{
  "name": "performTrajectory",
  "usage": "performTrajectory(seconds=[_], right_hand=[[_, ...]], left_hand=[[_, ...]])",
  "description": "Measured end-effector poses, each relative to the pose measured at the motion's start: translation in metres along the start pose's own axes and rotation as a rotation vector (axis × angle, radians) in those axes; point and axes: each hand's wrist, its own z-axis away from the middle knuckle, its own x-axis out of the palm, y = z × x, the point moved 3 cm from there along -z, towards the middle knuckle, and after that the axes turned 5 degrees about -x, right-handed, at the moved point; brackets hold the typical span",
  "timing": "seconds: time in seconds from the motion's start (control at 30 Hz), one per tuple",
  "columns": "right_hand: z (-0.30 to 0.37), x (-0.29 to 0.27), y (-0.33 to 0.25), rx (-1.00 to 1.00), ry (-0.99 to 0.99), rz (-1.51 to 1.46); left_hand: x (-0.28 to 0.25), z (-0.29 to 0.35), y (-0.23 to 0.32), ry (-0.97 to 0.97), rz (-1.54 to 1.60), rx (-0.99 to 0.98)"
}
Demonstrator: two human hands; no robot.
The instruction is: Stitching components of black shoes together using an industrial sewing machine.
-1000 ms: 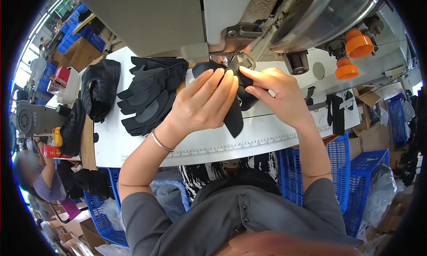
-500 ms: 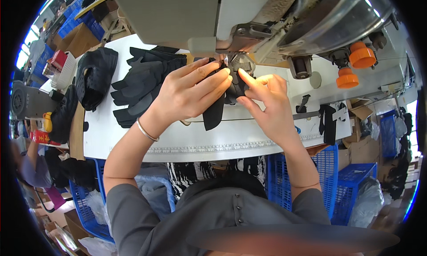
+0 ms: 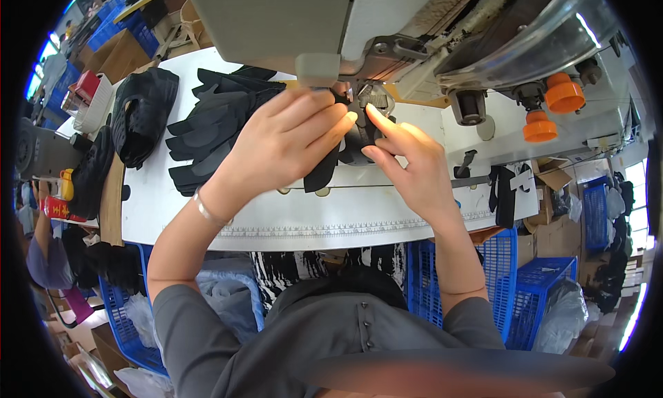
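A black cut fabric piece (image 3: pixel 322 175) lies under the needle and presser foot (image 3: pixel 350 94) of a sewing machine (image 3: pixel 276 32). My left hand (image 3: pixel 293 139) bends over this piece, its fingers close together and pressing it from the left; the fingertips sit beside the needle area and hide part of it. On the other side, my right hand (image 3: pixel 418 166) rests the tips of its index finger and thumb at the piece's right edge, the two held apart. Left of my left hand lies a fanned pile of similar black pieces (image 3: pixel 207 132) on the white table (image 3: pixel 276 222).
Black shoes (image 3: pixel 141 115) stand at the table's left, near a white basket (image 3: pixel 95 106). A measuring scale runs along the front edge. Orange knobs (image 3: pixel 564 92) jut from the machine at right. Blue crates (image 3: pixel 494 273) stand below. Another person's arm (image 3: pixel 43 222) shows far left.
The whole view has shifted slightly. My left hand has moved a little, its fingers drawn closer together over the black piece. My right hand keeps nearly the same pose beside the needle.
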Motion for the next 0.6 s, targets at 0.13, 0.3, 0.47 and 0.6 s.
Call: performTrajectory(seconds=[0.13, 0.3, 0.47, 0.6], right_hand=[[-0.002, -0.001, 0.0, 0.056, -0.017, -0.135], [0.004, 0.006, 0.001, 0.163, 0.015, -0.257], [0.003, 0.01, 0.004, 0.16, 0.063, -0.243], [0.003, 0.01, 0.003, 0.122, 0.063, -0.231]], left_hand=[[-0.019, -0.005, 0.029, -0.159, 0.128, -0.305], [0.015, -0.019, 0.051, -0.025, -0.21, -0.464], [0.033, -0.011, 0.051, 0.232, -0.384, -0.364], [0.035, -0.005, 0.052, 0.214, -0.387, -0.374]])
